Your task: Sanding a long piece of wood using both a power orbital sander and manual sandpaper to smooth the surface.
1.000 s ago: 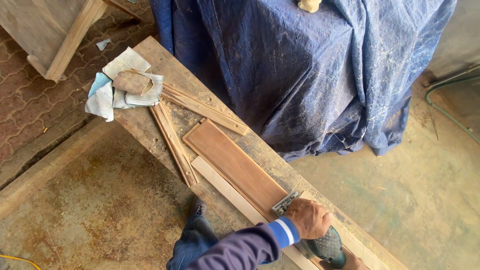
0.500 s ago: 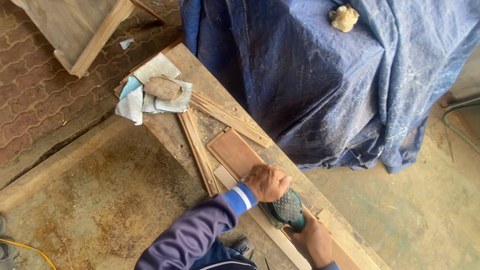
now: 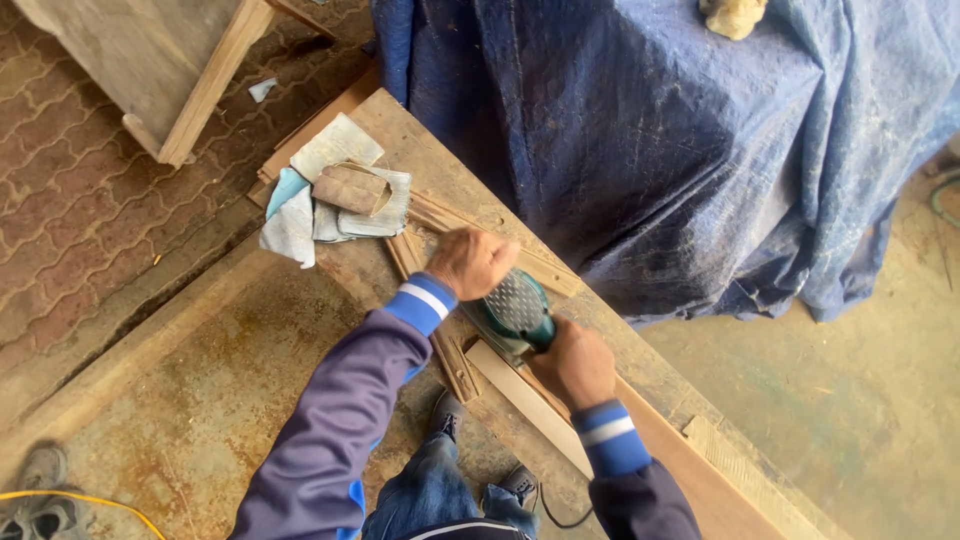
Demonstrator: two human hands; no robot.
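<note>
Both hands grip a green sander (image 3: pixel 517 306) on the tabletop (image 3: pixel 420 140): left hand (image 3: pixel 472 262) on its front, right hand (image 3: pixel 574 361) behind. Folded sandpaper sheets (image 3: pixel 335 190) lie near the tabletop's far end.

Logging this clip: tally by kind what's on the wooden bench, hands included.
Hands, left hand and right hand, gripping sander: 2
Green power sander: 1
Pile of worn sandpaper sheets: 1
Pale wooden strip: 1
Total: 5
</note>
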